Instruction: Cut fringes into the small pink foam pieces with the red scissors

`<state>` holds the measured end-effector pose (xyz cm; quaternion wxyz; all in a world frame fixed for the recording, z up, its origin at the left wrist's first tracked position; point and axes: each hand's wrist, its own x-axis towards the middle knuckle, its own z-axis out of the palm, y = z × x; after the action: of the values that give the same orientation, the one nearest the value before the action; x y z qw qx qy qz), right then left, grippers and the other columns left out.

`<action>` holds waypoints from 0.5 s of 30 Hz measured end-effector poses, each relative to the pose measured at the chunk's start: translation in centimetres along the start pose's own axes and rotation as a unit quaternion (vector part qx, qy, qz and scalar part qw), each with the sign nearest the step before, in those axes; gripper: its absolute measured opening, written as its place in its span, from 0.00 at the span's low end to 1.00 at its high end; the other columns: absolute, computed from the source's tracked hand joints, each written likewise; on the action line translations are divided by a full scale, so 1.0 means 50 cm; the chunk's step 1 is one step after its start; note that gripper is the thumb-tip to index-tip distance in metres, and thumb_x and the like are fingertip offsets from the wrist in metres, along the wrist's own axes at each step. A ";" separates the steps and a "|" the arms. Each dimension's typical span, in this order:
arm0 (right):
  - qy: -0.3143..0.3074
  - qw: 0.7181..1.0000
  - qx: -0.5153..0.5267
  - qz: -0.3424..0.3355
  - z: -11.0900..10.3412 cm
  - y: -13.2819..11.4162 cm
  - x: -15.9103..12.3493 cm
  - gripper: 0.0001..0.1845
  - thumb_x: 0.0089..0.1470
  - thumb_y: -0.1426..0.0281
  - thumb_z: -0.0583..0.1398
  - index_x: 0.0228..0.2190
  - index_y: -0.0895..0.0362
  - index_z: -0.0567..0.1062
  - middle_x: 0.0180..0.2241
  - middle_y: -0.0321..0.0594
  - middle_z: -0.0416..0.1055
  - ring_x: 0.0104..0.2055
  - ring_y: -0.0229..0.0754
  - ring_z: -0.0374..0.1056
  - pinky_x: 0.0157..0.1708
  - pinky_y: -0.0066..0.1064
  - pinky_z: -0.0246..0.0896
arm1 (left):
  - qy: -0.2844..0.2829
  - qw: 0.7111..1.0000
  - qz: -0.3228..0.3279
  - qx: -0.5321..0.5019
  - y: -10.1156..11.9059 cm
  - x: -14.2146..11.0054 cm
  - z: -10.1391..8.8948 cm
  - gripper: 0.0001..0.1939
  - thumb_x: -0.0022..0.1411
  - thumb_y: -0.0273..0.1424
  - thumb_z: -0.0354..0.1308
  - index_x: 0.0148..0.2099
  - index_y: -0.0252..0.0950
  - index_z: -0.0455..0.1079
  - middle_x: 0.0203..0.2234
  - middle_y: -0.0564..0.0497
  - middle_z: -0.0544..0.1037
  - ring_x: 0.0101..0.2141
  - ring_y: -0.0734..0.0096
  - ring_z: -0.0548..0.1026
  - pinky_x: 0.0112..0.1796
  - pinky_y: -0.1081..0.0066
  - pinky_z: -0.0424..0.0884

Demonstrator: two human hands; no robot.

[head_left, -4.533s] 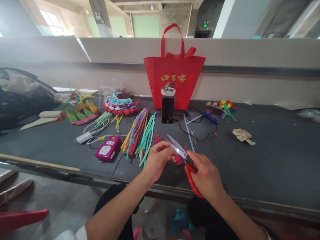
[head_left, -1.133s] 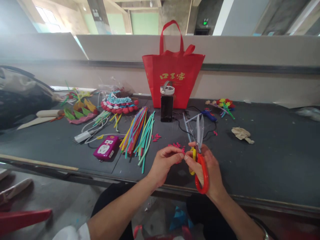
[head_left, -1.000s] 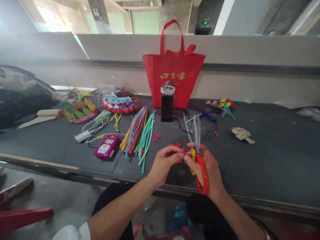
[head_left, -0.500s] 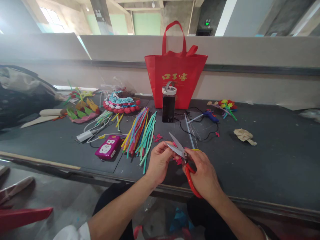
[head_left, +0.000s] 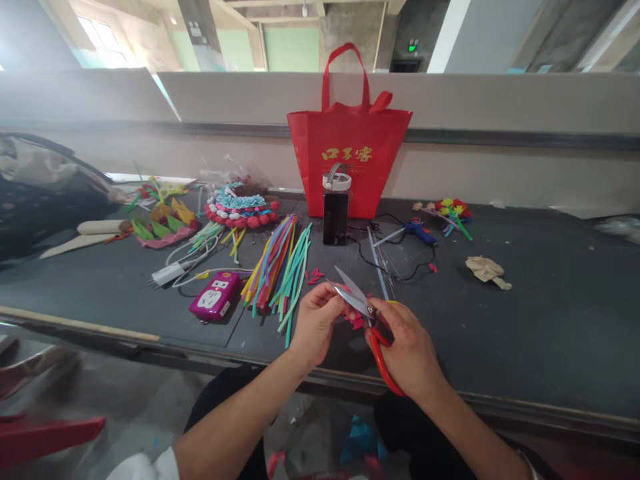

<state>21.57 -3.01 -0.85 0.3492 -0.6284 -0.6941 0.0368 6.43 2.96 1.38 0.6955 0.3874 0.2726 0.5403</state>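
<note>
Fingers of the right hand (head_left: 407, 343) were closed about the red-handled scissors (head_left: 369, 311), whose blades stood parted and pointed toward the left hand (head_left: 316, 323). That angle presumably brought the cutting edges to whatever the left hand presented. The left thumb and forefinger were closed in a pinch beside the blades; any piece between them was too small to make out. Such a pinch would suit a small item and spare the palm from the edges.

Small pink pieces (head_left: 357, 322) lay on the desk (head_left: 550, 313) beneath and just beyond the hands, apparently for a short reach. A second group of pink scraps (head_left: 315, 275) lay beside a bundle of multicoloured craft stems (head_left: 273, 260), left of the hands, fanned toward the person, likely so that single stems could be drawn out.

Farther off, a blue glue gun (head_left: 421, 232) lay near translucent glue sticks (head_left: 378, 263), probably grouped for joint use. A black phone (head_left: 335, 219) stood upright before a white-lidded bottle (head_left: 339, 180), seemingly its prop. A red tote bag (head_left: 350, 133) stood behind both.
</note>
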 end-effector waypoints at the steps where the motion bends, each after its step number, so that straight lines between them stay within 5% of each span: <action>1: -0.001 1.000 -0.003 0.000 0.000 0.001 0.000 0.24 0.49 0.75 0.60 0.50 0.52 0.70 0.42 0.42 0.72 0.43 0.47 0.68 0.44 0.40 0.67 | 0.000 1.000 0.000 0.004 0.001 0.000 0.000 0.04 0.52 0.26 0.63 0.30 0.33 0.71 0.21 0.54 0.73 0.22 0.78 0.69 0.28 0.75 0.66; 15: -0.003 1.000 -0.003 -0.002 0.001 0.004 -0.005 0.23 0.51 0.75 0.59 0.50 0.52 0.70 0.40 0.40 0.74 0.40 0.45 0.70 0.41 0.37 0.67 | -0.001 1.000 -0.003 0.000 0.006 -0.001 0.002 0.08 0.51 0.28 0.66 0.28 0.33 0.69 0.20 0.55 0.73 0.21 0.77 0.70 0.28 0.74 0.65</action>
<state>21.69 -3.15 -1.10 0.3458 -0.6279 -0.6963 0.0359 6.34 2.92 1.67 0.6973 0.3876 0.2730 0.5376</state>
